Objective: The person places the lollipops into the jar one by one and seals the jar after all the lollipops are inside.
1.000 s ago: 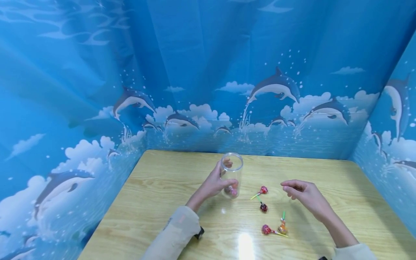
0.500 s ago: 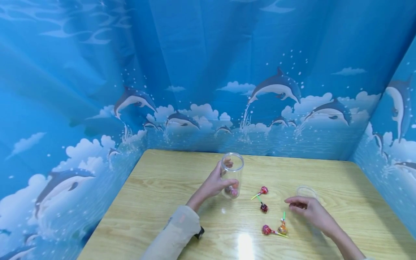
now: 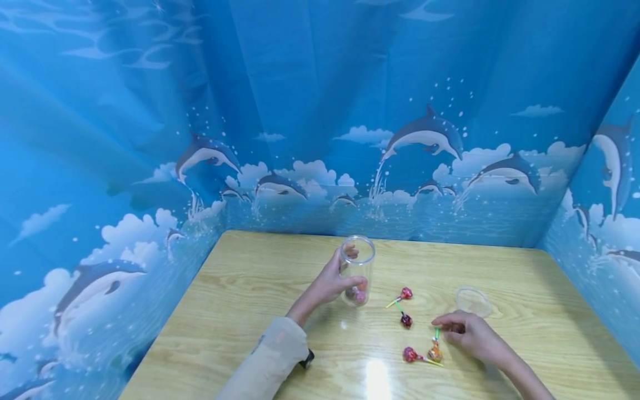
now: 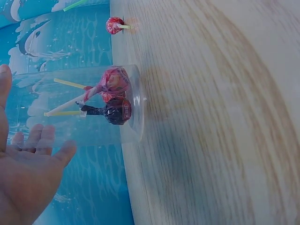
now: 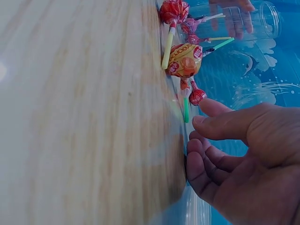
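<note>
My left hand (image 3: 326, 282) grips a clear plastic jar (image 3: 364, 269), which stands upright and lidless on the table. Several wrapped lollipops lie at its bottom, among them a pink one (image 4: 115, 80) and a black one (image 4: 117, 111). My right hand (image 3: 472, 334) is low over the table, its loosely bent fingers holding nothing. Its thumb and fingertips are right by the green stick of an orange-yellow lollipop (image 5: 185, 61). Against that one lies a red lollipop (image 3: 410, 354) with a yellow stick. Between the hands are another red lollipop (image 3: 406, 293) and a dark red one (image 3: 406, 320).
A round clear lid (image 3: 474, 301) lies on the wooden table (image 3: 250, 289) just beyond my right hand. Blue curtains (image 3: 310, 111) printed with dolphins stand along the table's back and sides.
My right hand has come down and toward me, from above the lid to the orange-yellow lollipop's stick, uncovering the lid. The left hand and jar have stayed put.
</note>
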A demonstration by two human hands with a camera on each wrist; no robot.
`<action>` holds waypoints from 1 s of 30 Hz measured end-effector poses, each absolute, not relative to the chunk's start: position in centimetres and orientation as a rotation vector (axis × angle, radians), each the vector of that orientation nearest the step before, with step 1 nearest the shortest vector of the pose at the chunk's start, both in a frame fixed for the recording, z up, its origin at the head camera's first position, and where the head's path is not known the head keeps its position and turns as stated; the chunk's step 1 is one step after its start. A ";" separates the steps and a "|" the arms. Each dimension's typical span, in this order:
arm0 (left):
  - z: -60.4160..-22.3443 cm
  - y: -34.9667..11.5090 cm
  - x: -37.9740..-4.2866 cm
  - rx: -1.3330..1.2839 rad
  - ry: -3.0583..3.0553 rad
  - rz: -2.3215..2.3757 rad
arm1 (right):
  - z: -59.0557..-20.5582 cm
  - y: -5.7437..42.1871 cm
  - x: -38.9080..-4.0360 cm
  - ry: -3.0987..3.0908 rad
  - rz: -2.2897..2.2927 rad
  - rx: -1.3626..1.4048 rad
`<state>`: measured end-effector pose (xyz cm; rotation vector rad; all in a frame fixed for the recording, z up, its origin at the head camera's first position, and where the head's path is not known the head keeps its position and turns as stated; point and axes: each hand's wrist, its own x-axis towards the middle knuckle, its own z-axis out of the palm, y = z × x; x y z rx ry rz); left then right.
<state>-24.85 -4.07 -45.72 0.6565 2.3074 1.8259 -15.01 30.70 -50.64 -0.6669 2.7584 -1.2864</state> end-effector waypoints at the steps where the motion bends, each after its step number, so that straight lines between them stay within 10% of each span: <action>1: -45.3 -4.1 -24.5 0.656 2.306 1.825 | -50.7 30.7 -15.0 2.761 -1.287 -0.681; 30: -47.1 -4.4 -25.7 0.692 2.303 1.819 | -51.1 30.6 -15.2 2.859 -1.154 -0.759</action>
